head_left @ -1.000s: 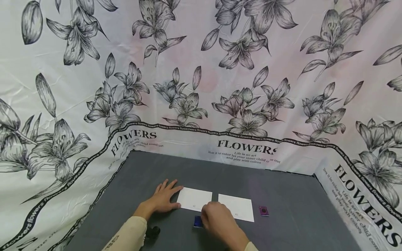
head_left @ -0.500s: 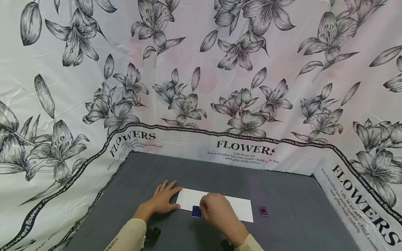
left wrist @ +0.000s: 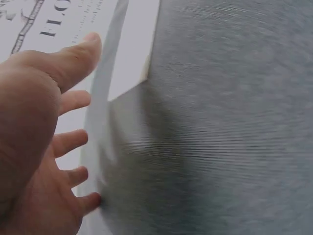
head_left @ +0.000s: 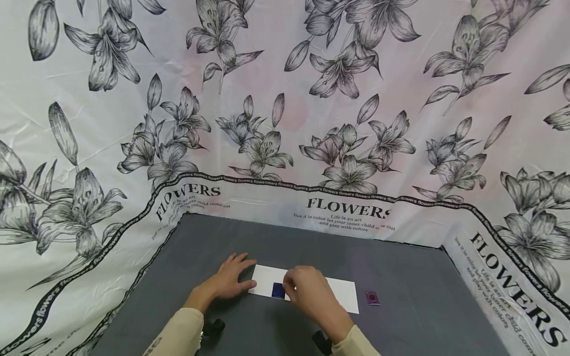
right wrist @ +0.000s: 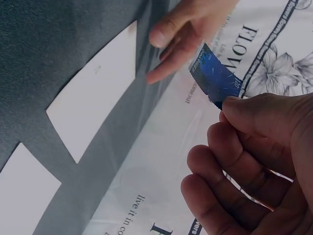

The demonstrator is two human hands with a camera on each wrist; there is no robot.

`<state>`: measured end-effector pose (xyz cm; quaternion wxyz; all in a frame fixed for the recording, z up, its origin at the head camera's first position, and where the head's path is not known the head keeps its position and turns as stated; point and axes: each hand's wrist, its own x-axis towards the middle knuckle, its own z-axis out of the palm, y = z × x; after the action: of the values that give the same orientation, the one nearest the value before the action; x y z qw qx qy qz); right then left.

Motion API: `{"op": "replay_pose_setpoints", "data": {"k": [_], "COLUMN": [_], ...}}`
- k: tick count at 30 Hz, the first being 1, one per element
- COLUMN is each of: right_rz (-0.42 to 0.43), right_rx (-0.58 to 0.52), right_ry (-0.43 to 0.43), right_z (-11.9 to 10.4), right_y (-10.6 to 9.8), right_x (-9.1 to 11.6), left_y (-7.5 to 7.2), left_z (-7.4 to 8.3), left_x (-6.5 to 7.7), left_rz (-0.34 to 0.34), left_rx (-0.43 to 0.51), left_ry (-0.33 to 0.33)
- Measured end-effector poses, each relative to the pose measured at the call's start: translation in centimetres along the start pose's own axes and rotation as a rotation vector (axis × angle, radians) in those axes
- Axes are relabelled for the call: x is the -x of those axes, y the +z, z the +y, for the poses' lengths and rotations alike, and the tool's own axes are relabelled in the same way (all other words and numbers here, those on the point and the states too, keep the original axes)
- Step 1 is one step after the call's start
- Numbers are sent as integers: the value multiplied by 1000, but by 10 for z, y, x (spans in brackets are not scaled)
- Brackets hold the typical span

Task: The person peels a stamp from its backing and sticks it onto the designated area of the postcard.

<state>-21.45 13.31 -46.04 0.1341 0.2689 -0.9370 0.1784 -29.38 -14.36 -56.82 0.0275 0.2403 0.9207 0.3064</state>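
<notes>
A small blue postage stamp (head_left: 278,290) with perforated edges is pinched by one edge between the thumb and forefinger of my right hand (head_left: 309,291). The right wrist view shows the stamp (right wrist: 214,78) plainly, held away from the palm with a number near one corner. In the head view it overlaps the left white card (head_left: 263,278). My left hand (head_left: 228,279) lies just left of that card, fingers spread, thumb tip at its edge. The right white card (head_left: 346,294) is partly hidden behind my right hand.
A purple stamp (head_left: 372,297) with a dark round motif lies right of the cards on the grey table (head_left: 423,306). A white flower-printed curtain (head_left: 267,202) rises along the table's back and sides.
My right hand has carried the blue stamp forward from the table in front of the cards to over the left card. My left hand has shifted slightly left.
</notes>
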Motion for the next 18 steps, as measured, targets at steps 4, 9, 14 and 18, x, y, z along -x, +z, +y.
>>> {"op": "replay_pose_setpoints", "data": {"k": [4,9,14,18], "right_rz": [-19,-8,13,28], "right_rx": [-11,-14,-15,-20], "right_ry": [23,22,27,38], "right_z": [0,0,0,-1], "right_y": [-4,-6,-9,-9], "right_x": [-3,-4,-5,-5], "left_y": [-17,-29,-35,-33], "left_z": [20,43,71,86], "left_x": [-2,-4,-5,-5], "left_rz": [19,29,-19,-44], "left_rx": [24,72,198,241], "left_ry": [6,103,186,217]}}
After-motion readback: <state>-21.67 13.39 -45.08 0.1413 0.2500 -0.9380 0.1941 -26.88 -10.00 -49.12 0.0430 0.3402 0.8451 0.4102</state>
